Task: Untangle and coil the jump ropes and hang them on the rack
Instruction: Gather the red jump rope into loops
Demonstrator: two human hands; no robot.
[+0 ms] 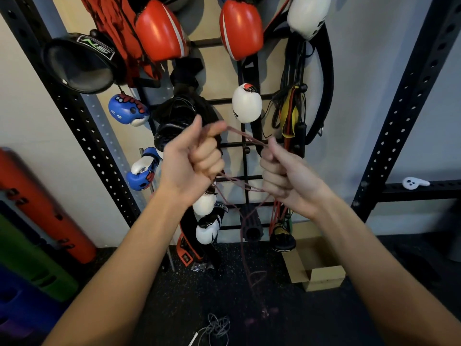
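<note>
A thin maroon jump rope [245, 138] stretches between both fists in front of the black wall rack [245, 168]. My left hand [192, 161] is closed around several loops of it. My right hand [282, 171] pinches the strand at its fingertips. Below the hands more loops cross, and a long tail [245, 258] hangs to the dark floor, ending in a tangle with blurred handles. A second, grey jump rope [217, 328] lies in a loose tangle on the floor near the bottom edge, with a white handle beside it.
The rack holds red, white and blue boxing gloves [159, 31], a black pad [79, 63] and bands and ropes [291, 111] at the right. Black perforated uprights [409, 96] stand on both sides. A cardboard box [316, 268] sits on the floor; coloured rolls [42, 211] lean at left.
</note>
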